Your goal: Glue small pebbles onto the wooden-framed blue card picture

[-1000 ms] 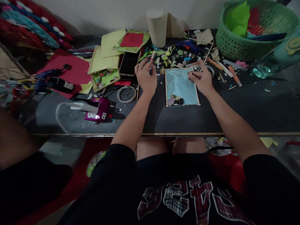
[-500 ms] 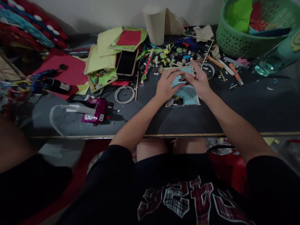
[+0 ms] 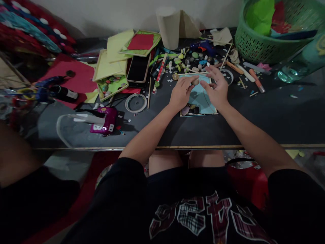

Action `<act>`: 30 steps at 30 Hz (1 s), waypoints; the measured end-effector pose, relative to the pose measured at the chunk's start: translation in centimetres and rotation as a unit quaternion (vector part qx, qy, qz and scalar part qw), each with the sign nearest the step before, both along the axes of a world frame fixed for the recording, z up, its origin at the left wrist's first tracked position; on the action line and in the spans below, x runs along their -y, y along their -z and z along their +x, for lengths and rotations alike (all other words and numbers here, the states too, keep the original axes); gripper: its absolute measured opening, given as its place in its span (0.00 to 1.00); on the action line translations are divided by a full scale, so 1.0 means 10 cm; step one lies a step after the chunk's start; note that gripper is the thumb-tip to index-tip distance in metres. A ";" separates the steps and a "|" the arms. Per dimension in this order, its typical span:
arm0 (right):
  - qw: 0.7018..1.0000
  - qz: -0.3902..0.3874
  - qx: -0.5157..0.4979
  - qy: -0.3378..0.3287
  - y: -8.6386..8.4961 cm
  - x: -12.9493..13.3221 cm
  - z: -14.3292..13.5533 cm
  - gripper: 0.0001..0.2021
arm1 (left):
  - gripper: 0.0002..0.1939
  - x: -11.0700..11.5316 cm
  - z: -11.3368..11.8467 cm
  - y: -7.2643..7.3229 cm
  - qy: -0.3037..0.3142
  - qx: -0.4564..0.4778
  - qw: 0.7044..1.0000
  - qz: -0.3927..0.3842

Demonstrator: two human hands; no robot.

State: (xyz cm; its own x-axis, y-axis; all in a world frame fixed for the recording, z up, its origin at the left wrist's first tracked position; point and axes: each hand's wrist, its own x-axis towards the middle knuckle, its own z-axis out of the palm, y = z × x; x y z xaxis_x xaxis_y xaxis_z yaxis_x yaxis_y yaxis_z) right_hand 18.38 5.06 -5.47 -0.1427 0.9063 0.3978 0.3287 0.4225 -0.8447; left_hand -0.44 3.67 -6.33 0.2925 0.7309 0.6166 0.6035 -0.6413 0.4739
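In the head view a light blue panel with a thin pale frame lies on the dark table. Several dark and greyish pebbles sit in its near left corner, and a thin curved line runs across its right half. My left hand is over the panel's left side, pinching a brownish pebble between its fingertips. Over the right edge is my right hand, its thumb and fingers apart and nothing in them. Parts of the panel are hidden under both hands.
Behind the panel lie many loose pebbles and a blue glue gun. A green basket and clear bottle stand right. Leftward are a tape roll, a phone and a purple device. Another person's arm shows left.
My right hand has drawn back from the pebble and its fingers have spread. The pebble stays in my left hand's fingertips, and more of the blue panel shows between the hands.
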 end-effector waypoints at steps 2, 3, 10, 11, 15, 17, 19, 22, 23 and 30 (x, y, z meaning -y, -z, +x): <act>0.998 0.041 0.015 0.034 -0.07 0.03 0.03 0.33 | 0.21 0.01 0.00 0.00 -0.014 0.002 1.000 -0.017; 0.997 0.059 0.030 0.042 -0.11 0.04 0.04 0.29 | 0.20 0.02 0.00 0.00 -0.019 0.003 1.000 -0.023; 0.982 0.128 0.135 0.031 -0.28 0.16 0.01 0.20 | 0.25 0.04 0.01 0.00 -0.025 0.008 0.999 -0.027; 0.983 0.126 0.132 0.028 -0.29 0.17 0.00 0.20 | 0.26 0.04 0.01 0.01 -0.024 0.008 0.999 -0.028; 0.988 0.115 0.105 0.015 -0.27 0.18 -0.01 0.21 | 0.29 0.04 0.02 0.02 -0.020 0.006 0.999 -0.027; 0.990 0.108 0.091 0.011 -0.26 0.16 -0.01 0.22 | 0.29 0.04 0.02 0.01 -0.021 0.003 0.999 -0.024; 0.991 0.103 0.087 0.007 -0.26 0.15 0.00 0.22 | 0.30 0.05 0.03 -0.01 -0.023 0.001 0.999 -0.025; 0.990 0.107 0.094 0.008 -0.27 0.16 0.00 0.21 | 0.30 0.07 0.03 -0.02 -0.026 -0.001 0.999 -0.026; 0.989 0.112 0.096 0.011 -0.27 0.17 0.00 0.20 | 0.30 0.07 0.02 -0.02 -0.027 -0.002 0.999 -0.023; 0.983 0.131 0.120 0.035 -0.20 0.11 0.01 0.20 | 0.30 0.04 0.00 0.04 -0.052 -0.036 0.998 0.002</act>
State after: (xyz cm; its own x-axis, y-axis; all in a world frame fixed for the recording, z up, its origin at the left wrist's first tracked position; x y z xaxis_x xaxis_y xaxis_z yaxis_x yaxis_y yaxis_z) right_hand 18.46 3.91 -3.45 -0.2022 0.7877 0.5819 0.5410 0.5851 -0.6041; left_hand -0.42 3.28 -6.71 0.2590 0.7575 0.5993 0.6998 -0.5748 0.4241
